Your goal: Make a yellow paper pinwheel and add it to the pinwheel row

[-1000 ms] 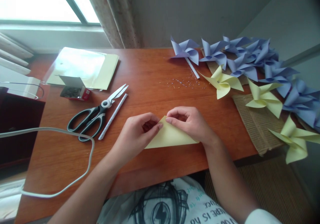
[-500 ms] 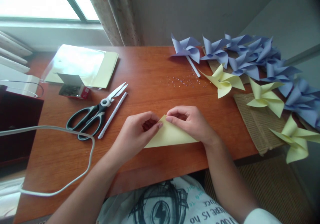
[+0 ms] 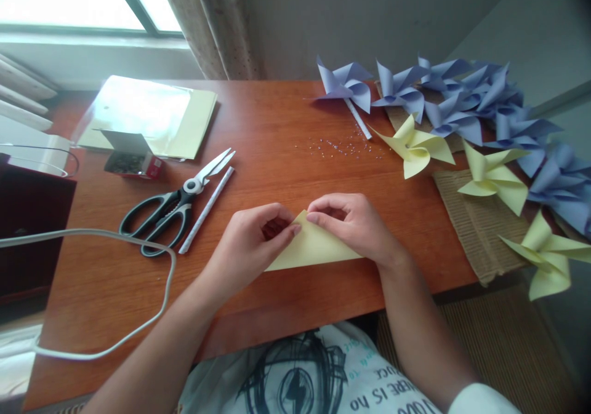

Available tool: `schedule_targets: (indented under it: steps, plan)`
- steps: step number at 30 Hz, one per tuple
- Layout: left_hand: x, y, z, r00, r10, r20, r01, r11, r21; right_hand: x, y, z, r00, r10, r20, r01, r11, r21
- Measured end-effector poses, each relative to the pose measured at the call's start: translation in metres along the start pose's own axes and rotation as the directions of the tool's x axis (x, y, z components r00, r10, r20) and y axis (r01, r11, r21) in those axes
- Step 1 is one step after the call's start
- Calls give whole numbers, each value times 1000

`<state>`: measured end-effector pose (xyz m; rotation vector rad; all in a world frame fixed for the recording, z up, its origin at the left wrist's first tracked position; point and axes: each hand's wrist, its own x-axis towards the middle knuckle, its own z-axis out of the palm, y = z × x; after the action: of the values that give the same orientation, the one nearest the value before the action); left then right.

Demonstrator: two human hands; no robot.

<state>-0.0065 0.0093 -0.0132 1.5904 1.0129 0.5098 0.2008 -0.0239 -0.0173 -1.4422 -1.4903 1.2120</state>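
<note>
A pale yellow paper (image 3: 310,248), folded into a triangle, lies near the front edge of the wooden table (image 3: 272,131). My left hand (image 3: 249,245) pinches its top corner from the left, fingertips on the paper. From the right, my right hand (image 3: 353,226) presses down on the same corner and covers the paper's right part. Both hands meet at the triangle's tip.
Scissors (image 3: 173,208) and a white paper stick (image 3: 207,210) lie to the left, with a small box of pins (image 3: 132,162) and a pack of yellow sheets (image 3: 148,115) behind. Blue pinwheels (image 3: 443,103) and yellow pinwheels (image 3: 418,146) fill the right side. A grey cable (image 3: 115,242) loops at left.
Both hands stay on the folded paper's tip with hardly any motion. Only the camera view has shifted slightly.
</note>
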Motion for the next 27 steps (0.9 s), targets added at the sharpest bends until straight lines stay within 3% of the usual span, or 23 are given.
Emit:
schedule_targets:
  steps: [19, 27]
  plan:
    - [0, 0, -1, 1000, 15, -4, -15, 1000, 25, 1, 0, -1, 1000, 2, 0, -2, 1000, 4]
    - [1, 3, 0, 998, 52, -20, -49, 990, 134, 1, -2, 0, 994, -107, -6, 105, 986, -128]
